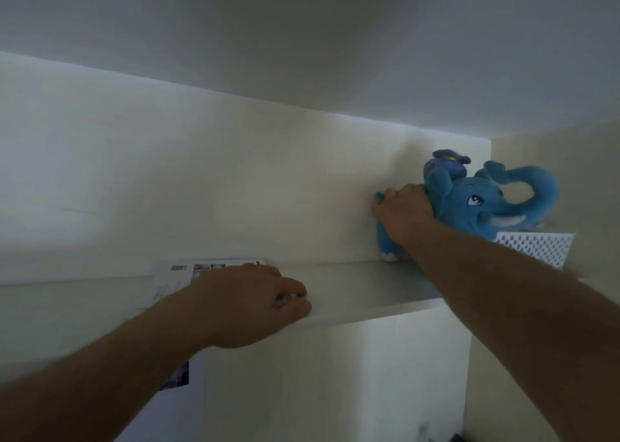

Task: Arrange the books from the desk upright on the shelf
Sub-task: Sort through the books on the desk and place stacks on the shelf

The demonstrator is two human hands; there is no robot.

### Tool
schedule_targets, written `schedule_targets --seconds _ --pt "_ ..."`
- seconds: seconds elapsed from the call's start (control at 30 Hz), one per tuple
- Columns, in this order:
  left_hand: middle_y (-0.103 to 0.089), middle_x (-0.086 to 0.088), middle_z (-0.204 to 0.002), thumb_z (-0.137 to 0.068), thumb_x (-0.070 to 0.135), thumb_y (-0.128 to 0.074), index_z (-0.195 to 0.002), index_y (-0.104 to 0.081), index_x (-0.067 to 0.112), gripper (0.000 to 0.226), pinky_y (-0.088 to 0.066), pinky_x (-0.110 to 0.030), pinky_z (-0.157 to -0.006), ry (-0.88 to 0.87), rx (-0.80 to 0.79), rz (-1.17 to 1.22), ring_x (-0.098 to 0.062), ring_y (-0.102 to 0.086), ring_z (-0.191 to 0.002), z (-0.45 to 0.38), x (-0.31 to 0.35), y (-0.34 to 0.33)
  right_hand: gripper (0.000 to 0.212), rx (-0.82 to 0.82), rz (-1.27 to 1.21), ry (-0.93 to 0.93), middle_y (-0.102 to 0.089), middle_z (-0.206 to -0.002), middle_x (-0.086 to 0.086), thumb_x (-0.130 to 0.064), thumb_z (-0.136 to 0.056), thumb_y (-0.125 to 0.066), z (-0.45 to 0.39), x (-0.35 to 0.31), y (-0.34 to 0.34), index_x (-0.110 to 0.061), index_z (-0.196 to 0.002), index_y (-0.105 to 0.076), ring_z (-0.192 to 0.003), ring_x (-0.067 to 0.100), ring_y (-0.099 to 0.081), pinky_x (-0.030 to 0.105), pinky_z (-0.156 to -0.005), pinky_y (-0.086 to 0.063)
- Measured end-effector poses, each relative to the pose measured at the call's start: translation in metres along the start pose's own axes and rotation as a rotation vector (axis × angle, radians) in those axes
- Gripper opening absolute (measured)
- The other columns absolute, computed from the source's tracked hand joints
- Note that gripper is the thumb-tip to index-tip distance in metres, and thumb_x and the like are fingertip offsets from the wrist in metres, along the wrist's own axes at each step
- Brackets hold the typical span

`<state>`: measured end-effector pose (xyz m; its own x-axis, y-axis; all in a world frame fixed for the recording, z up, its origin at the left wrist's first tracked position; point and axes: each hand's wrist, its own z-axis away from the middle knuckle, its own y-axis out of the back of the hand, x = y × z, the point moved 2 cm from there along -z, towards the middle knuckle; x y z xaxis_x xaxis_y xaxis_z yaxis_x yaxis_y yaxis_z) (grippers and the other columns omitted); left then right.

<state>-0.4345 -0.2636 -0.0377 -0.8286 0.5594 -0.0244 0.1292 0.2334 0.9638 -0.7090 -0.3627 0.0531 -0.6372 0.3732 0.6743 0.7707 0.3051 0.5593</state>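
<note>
Where the two bare forearms rise from the lower edge of the head view, they reach up and forward toward a white shelf (365, 294) mounted against a pale wall (201, 179); nearest the camera, under the left forearm, a sheet with a dark printed patch (176, 376) shows against the white panel below the shelf, too blurred to identify. The left hand (250, 304) rests at the front edge of the shelf, its fingers (292, 290) curled together over the lip; whether they pinch anything there cannot be told from this view. Just behind that hand, a book (201, 272) with a pale cover and small printed pictures lies flat on the shelf, partly hidden by the hand; whether the hand touches it cannot be told. Farther along and to the right, the right hand (402, 211) grips the back of a blue plush elephant (479, 206), fingers wrapped round the soft body near the wall; the toy stands on the shelf with its trunk curled upward toward the corner, one white-tipped foot touching the shelf board. A small purple object (449, 163) with a green spot sits on top of the elephant, behind its head. Just beside the elephant on its right, a white perforated panel (536, 245) stands near the side wall; overhead, a plain ceiling (335, 38) meets the wall.
</note>
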Motion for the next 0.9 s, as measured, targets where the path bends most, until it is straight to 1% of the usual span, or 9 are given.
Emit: schedule_targets --seconds 0.17,0.23,0.33,0.43,0.47,0.53,0.6,0.73,0.9 --pt "-0.06 0.015 -0.127 -0.099 0.074 -0.024 -0.134 -0.05 0.053 0.049 -0.042 -0.038 -0.109 0.006 -0.007 0.003 -0.01 -0.054 -0.123 0.0 0.001 0.0 0.059 -0.031 -0.069 0.156 -0.055 -0.133 0.004 -0.03 -0.09 -0.073 -0.001 0.016 0.006 -0.025 -0.143 -0.048 -0.12 0.031 -0.061 0.042 -0.092 -0.05" --pt "-0.059 0.015 -0.127 -0.099 0.074 -0.023 -0.134 -0.048 0.054 0.048 -0.042 -0.038 -0.109 0.011 0.0 -0.007 -0.01 -0.054 -0.124 0.0 0.0 -0.002 0.052 0.001 0.002 0.142 -0.055 -0.133 0.005 -0.029 -0.093 -0.067 0.003 0.005 -0.002 -0.023 -0.143 -0.051 -0.118 0.034 -0.062 0.041 -0.091 -0.048" --pt "-0.059 0.015 -0.13 -0.099 0.074 -0.024 -0.135 -0.048 0.054 0.048 -0.041 -0.037 -0.109 0.012 0.011 -0.026 -0.01 -0.053 -0.127 -0.001 0.002 -0.002 0.041 0.051 0.12 0.109 -0.056 -0.139 0.007 -0.024 -0.103 -0.05 0.008 -0.011 -0.017 -0.022 -0.143 -0.055 -0.124 0.042 -0.056 0.053 -0.105 -0.043" --pt "-0.058 0.016 -0.13 -0.099 0.074 -0.023 -0.136 -0.048 0.056 0.047 -0.04 -0.037 -0.109 0.013 0.004 -0.02 -0.009 -0.052 -0.128 -0.001 0.003 0.0 0.041 0.134 0.034 0.13 -0.057 -0.14 0.008 -0.02 -0.099 -0.053 0.005 -0.005 -0.012 -0.02 -0.141 -0.056 -0.131 0.043 -0.048 0.059 -0.113 -0.031" --pt "-0.058 0.017 -0.129 -0.099 0.074 -0.024 -0.135 -0.047 0.057 0.047 -0.04 -0.037 -0.109 0.012 0.0 -0.019 -0.009 -0.052 -0.127 0.0 0.003 0.0 0.036 0.225 -0.003 0.181 -0.062 -0.13 0.008 -0.019 -0.094 -0.061 0.006 -0.002 -0.008 -0.021 -0.129 -0.063 -0.125 0.041 -0.052 0.058 -0.11 -0.035" --pt "-0.058 0.017 -0.129 -0.099 0.074 -0.024 -0.135 -0.048 0.057 0.047 -0.041 -0.037 -0.108 0.015 0.002 -0.02 -0.008 -0.052 -0.127 0.001 0.004 0.001 0.019 0.516 -0.062 0.283 -0.066 -0.089 0.008 -0.013 -0.072 -0.079 0.006 0.002 -0.002 -0.017 -0.089 -0.072 -0.091 0.035 -0.062 0.048 -0.085 -0.051" --pt "-0.059 0.017 -0.127 -0.098 0.075 -0.023 -0.134 -0.049 0.056 0.048 -0.042 -0.038 -0.108 0.012 0.008 -0.019 -0.008 -0.053 -0.125 0.002 0.004 0.001 0.014 0.719 -0.158 0.392 -0.056 -0.07 0.006 -0.014 -0.065 -0.076 0.01 0.005 -0.001 -0.016 -0.07 -0.064 -0.072 0.031 -0.056 0.037 -0.064 -0.045" --pt "-0.06 0.017 -0.127 -0.097 0.076 -0.023 -0.134 -0.049 0.056 0.048 -0.042 -0.04 -0.11 0.018 0.001 -0.002 -0.007 -0.054 -0.125 0.001 0.003 -0.001 0.011 0.982 -0.331 0.46 -0.052 -0.071 0.005 -0.018 -0.078 -0.052 0.032 0.01 -0.002 -0.015 -0.069 -0.059 -0.072 0.031 -0.052 0.034 -0.06 -0.033" --pt "-0.059 0.019 -0.124 -0.096 0.077 -0.023 -0.132 -0.048 0.058 0.048 -0.043 -0.037 -0.108 0.033 0.0 -0.007 -0.006 -0.054 -0.121 0.0 0.002 -0.001 0.014 1.067 -0.648 0.374 -0.06 -0.078 0.007 -0.01 -0.083 -0.055 0.072 0.008 -0.003 -0.012 -0.077 -0.068 -0.074 0.032 -0.052 0.044 -0.067 -0.048"
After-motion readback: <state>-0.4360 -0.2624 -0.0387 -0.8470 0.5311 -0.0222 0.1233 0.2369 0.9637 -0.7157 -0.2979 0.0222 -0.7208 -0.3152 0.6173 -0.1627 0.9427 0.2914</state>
